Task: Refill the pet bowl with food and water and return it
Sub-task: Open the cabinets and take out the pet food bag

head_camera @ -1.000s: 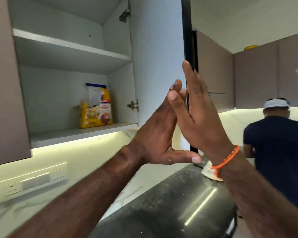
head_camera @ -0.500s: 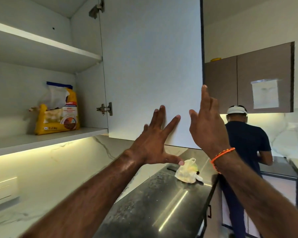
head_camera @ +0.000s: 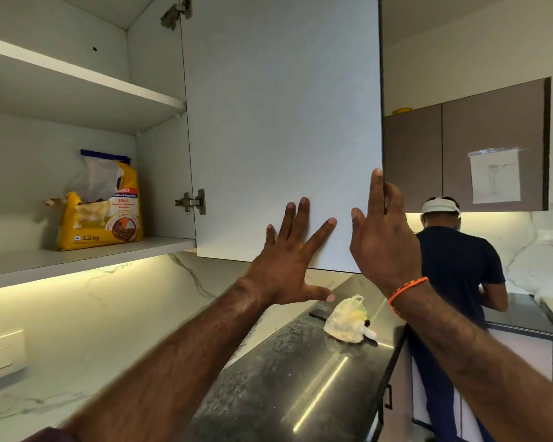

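A yellow pet food bag (head_camera: 101, 204), its top torn open, stands on the lower shelf (head_camera: 87, 258) of an open wall cabinet at the left. The cabinet door (head_camera: 281, 122) is swung wide, its pale inner face toward me. My left hand (head_camera: 289, 261) is spread flat against the door's lower part, fingers straight. My right hand (head_camera: 382, 234) rests at the door's free edge with straight fingers, some of them behind the edge. Neither hand holds anything. No pet bowl is in view.
A dark glossy counter (head_camera: 300, 384) runs below, with a knotted plastic bag (head_camera: 347, 320) on it. A person in a dark shirt and white cap (head_camera: 454, 266) stands at the right by another counter. Closed brown wall cabinets (head_camera: 460, 148) hang beyond. A switch plate (head_camera: 0, 352) sits at the left wall.
The door has swung further open to the right with both hands on it. My view has shifted right, so the food bag sits further left.
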